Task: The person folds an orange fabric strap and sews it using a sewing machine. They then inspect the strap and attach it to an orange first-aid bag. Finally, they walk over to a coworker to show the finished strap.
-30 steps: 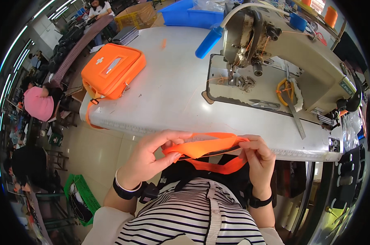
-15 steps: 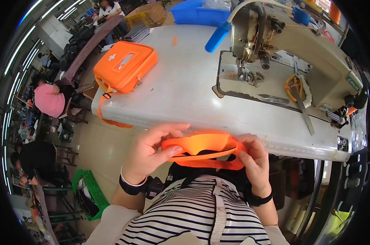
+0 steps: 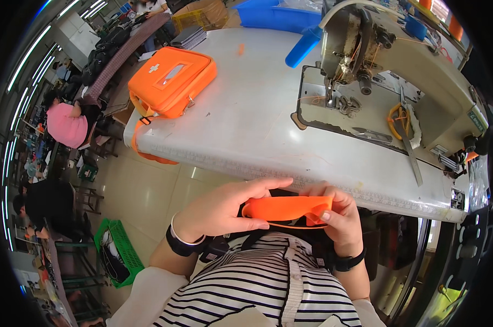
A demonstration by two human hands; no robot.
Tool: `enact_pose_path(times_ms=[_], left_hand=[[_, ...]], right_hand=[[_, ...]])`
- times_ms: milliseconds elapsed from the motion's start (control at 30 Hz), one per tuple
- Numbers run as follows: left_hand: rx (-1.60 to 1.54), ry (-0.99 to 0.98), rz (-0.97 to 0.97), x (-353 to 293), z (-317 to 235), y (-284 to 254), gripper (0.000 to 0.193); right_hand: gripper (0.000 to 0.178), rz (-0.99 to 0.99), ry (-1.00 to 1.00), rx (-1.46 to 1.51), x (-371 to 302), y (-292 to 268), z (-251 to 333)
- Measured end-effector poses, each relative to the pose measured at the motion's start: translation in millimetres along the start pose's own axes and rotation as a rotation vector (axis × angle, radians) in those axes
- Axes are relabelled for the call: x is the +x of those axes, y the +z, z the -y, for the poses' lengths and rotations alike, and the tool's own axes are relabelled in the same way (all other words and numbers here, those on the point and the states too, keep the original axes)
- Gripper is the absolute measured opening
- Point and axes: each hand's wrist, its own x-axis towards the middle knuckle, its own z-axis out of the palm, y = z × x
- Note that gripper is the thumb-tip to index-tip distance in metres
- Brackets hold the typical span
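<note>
Between my hands, in front of my striped top, is an orange fabric bag piece (image 3: 282, 209) with a thin orange edge strip hanging beneath it. My left hand (image 3: 216, 210) has its left end between the thumb below and the stretched fingers above. The right end is pinched in my right hand (image 3: 341, 215), where the fabric folds over. A finished orange bag (image 3: 173, 82) with a white cross and a clear window lies on the left of the sewing table (image 3: 246, 103), its strap hanging over the edge. The piece is held just off the table's near edge.
A sewing machine (image 3: 420, 82) fills the table's right side, with yellow-handled scissors (image 3: 401, 122) and tweezers (image 3: 372, 134) beside it. A blue tray (image 3: 279, 19) stands behind. On the floor at left is a green basket (image 3: 127, 256). A person in pink (image 3: 66, 124) sits farther off.
The orange piece has turned so its closed outer side faces up, hiding the opening that showed before. My left hand has shifted right, bringing my hands closer together.
</note>
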Motion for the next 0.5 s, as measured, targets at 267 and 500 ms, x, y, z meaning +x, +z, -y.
enact_pose_path(times_ms=[267,500], left_hand=[[0.042,0.311,-0.194,10,18,12,0.063],[0.046,0.349,-0.342,20,13,20,0.055]], right_hand=[[0.018,-0.108,-0.149,0.237,-7,-21,2],[0.027,-0.145,-0.150,0.114,-8,-16,5]])
